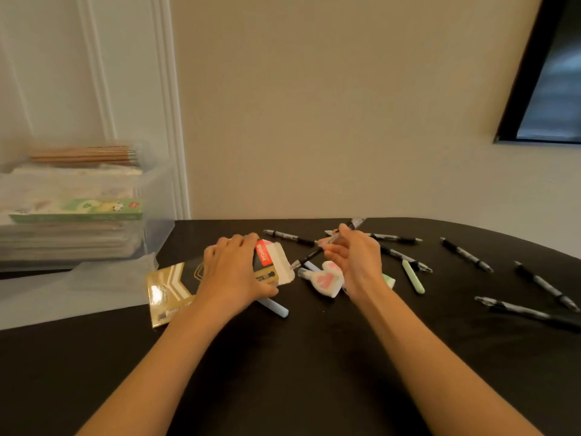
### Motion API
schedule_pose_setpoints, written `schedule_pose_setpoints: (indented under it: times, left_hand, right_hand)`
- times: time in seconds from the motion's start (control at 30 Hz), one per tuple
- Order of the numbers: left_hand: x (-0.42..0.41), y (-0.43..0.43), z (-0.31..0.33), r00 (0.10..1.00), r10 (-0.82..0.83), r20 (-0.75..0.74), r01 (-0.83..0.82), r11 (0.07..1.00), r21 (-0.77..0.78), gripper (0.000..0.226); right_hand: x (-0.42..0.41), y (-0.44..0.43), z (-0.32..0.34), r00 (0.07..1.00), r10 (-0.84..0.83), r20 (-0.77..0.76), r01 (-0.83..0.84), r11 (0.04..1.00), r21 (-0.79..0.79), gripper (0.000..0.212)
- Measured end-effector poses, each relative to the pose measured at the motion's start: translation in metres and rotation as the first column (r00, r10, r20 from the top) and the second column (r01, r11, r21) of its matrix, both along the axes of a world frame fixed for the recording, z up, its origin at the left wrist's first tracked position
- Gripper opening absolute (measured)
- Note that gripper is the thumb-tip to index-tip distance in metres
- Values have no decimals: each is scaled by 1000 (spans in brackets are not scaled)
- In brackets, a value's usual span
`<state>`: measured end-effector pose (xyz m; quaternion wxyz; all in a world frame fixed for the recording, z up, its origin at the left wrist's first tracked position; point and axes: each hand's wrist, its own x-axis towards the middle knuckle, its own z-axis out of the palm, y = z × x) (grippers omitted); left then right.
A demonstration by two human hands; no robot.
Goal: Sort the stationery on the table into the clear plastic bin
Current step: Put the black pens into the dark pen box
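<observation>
Head view: just right of the clear plastic bin (pixel 157 196), already holding stacked packets, the left hand (pixel 231 272) grips a white packet with a red label (pixel 276 256) on the black table (pixel 314 372). Farther right of the bin, the right hand (pixel 355 262) pinches a black pen (pixel 309 255); loose pens (pixel 465 254) lie scattered farthest from it.

The near half of the worktop (pixel 298 372) is left bare. The left side is blocked by the clear plastic bin (pixel 158 196), stacked nearly to its rim, with a translucent lid (pixel 78 291) laid before it. The middle is crowded by the left hand (pixel 229 269), curled round a red-and-white packet (pixel 273 256), and the right hand (pixel 358 262), pinching a pen (pixel 309 255). The right side is strewn with black pens (pixel 465 254), with narrow gaps left between them.
</observation>
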<state>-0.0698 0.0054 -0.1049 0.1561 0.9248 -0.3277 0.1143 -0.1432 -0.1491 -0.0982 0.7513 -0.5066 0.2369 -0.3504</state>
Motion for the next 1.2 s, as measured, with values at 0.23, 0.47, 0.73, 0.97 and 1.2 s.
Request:
schedule_pose_setpoints:
  times: [0.23,0.47,0.73,0.97,1.2]
  left_hand:
    - [-32,-4,-7,982,-147,-115,152,988,32,98]
    - [-37,-2,-7,977,-191,-89,191,982,-11,95]
    - [-35,0,-8,981,-180,-78,178,983,-39,95]
    - [-35,4,-8,977,-201,-73,198,979,-50,92]
    - [-42,2,-9,960,-274,-50,274,962,-14,90]
  right_hand:
    - [-28,3,-16,991,112,70,-116,992,56,17]
    - [-28,14,-26,906,405,-122,-420,894,-155,12]
    - [-30,4,-24,950,312,-29,-313,942,-118,7]
    - [-32,10,-28,911,295,-288,-406,762,-505,14]
    - [-21,21,-34,891,167,-421,-438,558,-705,15]
